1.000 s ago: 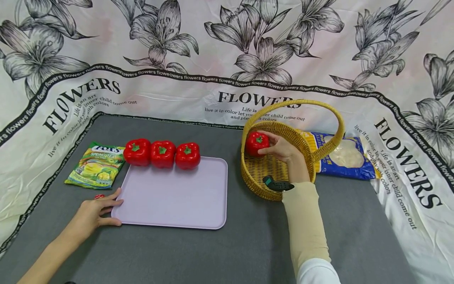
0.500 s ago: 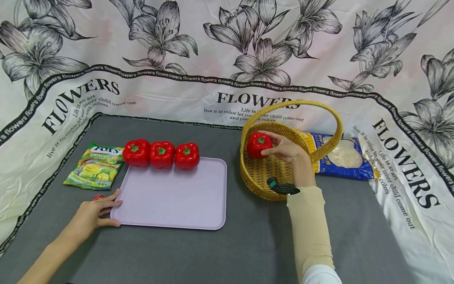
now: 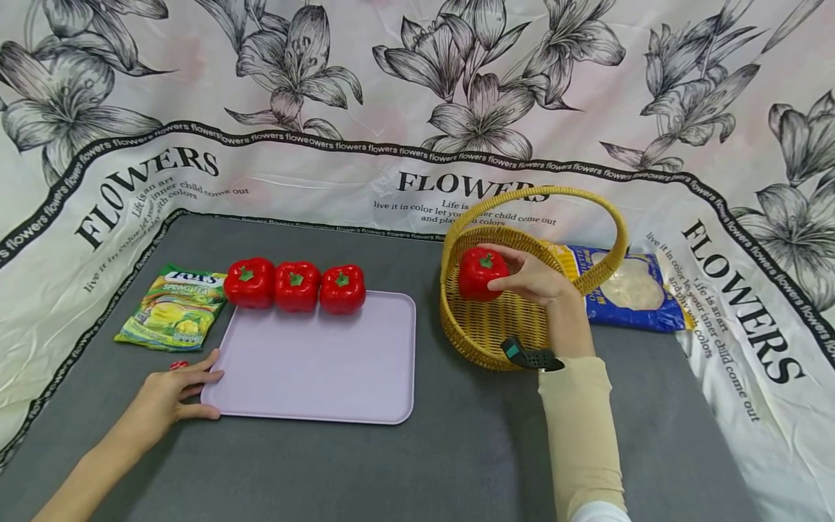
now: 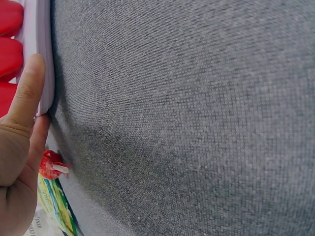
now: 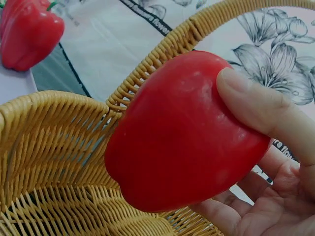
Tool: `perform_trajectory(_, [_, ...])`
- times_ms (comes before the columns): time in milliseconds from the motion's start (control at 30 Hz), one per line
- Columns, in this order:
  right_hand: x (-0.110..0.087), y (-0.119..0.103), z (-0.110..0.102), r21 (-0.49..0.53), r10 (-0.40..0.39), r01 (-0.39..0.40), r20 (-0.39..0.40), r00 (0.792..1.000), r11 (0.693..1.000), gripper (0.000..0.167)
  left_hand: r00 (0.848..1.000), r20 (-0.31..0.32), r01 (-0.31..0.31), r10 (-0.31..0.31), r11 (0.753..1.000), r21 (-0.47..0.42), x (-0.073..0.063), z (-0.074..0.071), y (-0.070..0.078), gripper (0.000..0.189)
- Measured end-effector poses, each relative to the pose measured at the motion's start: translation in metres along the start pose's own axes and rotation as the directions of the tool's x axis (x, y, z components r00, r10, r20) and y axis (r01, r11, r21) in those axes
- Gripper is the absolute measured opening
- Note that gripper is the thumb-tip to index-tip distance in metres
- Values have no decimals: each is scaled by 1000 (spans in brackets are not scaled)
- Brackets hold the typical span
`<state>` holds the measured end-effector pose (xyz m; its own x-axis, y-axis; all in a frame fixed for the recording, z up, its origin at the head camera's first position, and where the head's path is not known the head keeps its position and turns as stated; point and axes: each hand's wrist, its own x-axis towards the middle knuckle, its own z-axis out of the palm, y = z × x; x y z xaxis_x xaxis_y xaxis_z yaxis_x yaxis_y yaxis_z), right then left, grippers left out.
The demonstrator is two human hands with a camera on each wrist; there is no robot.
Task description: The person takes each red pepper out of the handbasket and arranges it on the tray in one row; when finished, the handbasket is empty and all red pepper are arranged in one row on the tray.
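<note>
My right hand pinches a red bell pepper with a green stem, thumb on one side and fingers on the other. The pepper is over the opening of a yellow wicker basket, its smooth side filling the middle of the right wrist view. At the near left corner of a pale lilac tray, my left hand touches the edges with thumb and fingers extended. The left wrist view shows that thumb along the tray's rim. Three more red bell peppers line the tray's far edge.
A green and yellow candy bag lies left of the tray. Beside my left hand is a small red item with a white end. Behind the basket lies a blue and yellow bag. The basket's tall handle arches over its opening.
My right hand has shifted slightly right and nearer with the bell pepper, away from the basket's left wall. My left hand, the tray and the three other peppers stay in place.
</note>
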<state>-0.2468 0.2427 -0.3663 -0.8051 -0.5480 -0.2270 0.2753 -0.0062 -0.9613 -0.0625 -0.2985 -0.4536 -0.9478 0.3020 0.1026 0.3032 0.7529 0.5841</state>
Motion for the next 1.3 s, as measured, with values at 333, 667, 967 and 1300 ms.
perform_trajectory(333, [-11, -6, 10, -22, -11, 11, 27, 1000, 1000, 55, 1000, -17, -7, 7, 1000, -6, 0, -1, 0, 61])
perform_trajectory(667, [-11, -8, 22, -14, -10, 11, 47, 999, 1000, 55, 998, -41, -45, 45, 999, 7, 0, 1, -1, 60])
perform_trajectory(967, [-5, -13, 35, -29, -24, 27, 87, 996, 999, 57, 999, -38, -38, 38, 999, -1, 0, 1, -3, 60])
perform_trajectory(1300, [1, -13, 50, -34, -58, 64, 143, 988, 997, 56, 1000, -23, -21, 21, 1000, 13, -1, 1, -1, 61])
